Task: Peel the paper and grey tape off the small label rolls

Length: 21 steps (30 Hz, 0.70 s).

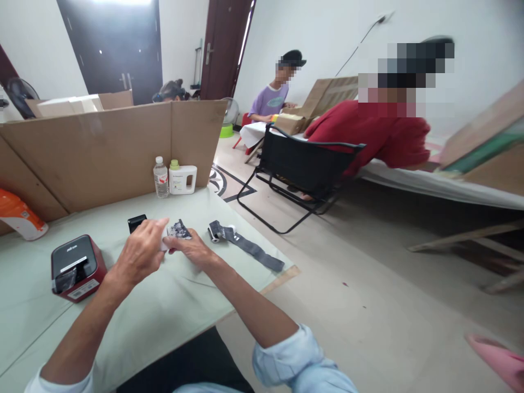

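Observation:
My left hand (143, 248) and my right hand (190, 245) meet above the pale green table (172, 305). The fingers of my left hand are closed at a small white piece (164, 239), mostly hidden between the hands. My right hand pinches a small black-and-white patterned piece (179, 230) that sticks up past its thumb. Whether the two are one object I cannot tell. Behind my left hand lies a small black box-like object (136, 222). Right of my hands, a dark grey ribbon strip (254, 249) trails from a small roll (213, 231).
A red-and-black label printer (77, 267) stands on the left, near an orange-and-white bottle (22, 214). A water bottle (161, 179) and a white jug (183, 180) stand against the cardboard partition (106, 158). Beyond the table's right edge are a black folding chair (303, 166) and seated people.

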Each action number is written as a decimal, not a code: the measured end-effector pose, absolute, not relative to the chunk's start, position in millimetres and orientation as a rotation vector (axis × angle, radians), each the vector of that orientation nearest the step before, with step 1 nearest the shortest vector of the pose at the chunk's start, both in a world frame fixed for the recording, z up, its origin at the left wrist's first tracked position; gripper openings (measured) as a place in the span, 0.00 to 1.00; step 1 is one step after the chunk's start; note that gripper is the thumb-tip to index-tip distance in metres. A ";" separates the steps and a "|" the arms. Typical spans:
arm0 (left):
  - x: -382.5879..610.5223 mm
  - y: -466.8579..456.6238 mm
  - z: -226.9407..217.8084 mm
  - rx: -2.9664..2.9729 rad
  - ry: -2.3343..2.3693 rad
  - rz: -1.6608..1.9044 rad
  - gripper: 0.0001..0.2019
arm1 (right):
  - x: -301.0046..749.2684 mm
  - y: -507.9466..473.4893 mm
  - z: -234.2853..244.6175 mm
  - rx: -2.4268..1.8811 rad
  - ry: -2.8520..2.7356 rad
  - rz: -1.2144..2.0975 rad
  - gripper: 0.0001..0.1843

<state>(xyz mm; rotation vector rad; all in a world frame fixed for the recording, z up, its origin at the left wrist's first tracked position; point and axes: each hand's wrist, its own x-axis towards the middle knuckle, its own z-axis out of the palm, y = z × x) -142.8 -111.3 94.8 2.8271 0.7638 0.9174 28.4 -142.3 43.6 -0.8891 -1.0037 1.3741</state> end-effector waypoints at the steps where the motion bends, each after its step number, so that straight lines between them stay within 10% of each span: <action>1: -139.0 -108.0 93.0 2.913 0.796 0.842 0.32 | 29.9 -137.6 41.6 -0.973 -1.024 1.276 0.30; 10: -139.0 -95.9 78.3 2.238 0.567 1.111 0.35 | 41.7 -146.3 39.3 -0.632 -0.834 1.668 0.32; 21: -123.1 -99.7 94.1 2.895 0.794 0.773 0.32 | 39.6 -132.0 37.5 -1.003 -0.967 1.178 0.30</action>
